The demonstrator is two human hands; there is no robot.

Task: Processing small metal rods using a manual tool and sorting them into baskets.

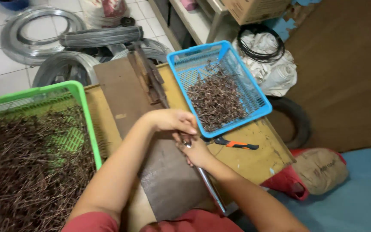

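Both hands, left hand (172,120) and right hand (196,151), clamped around metal lever (207,182) on bench (254,161), between green basket (82,99) and blue basket (241,68).

Two bare forearms, left hand (171,120) and right hand (195,151) without gloves, rings or watch. Red short sleeves (only the hems showing at the bottom edge). Same red cloth across the lap.
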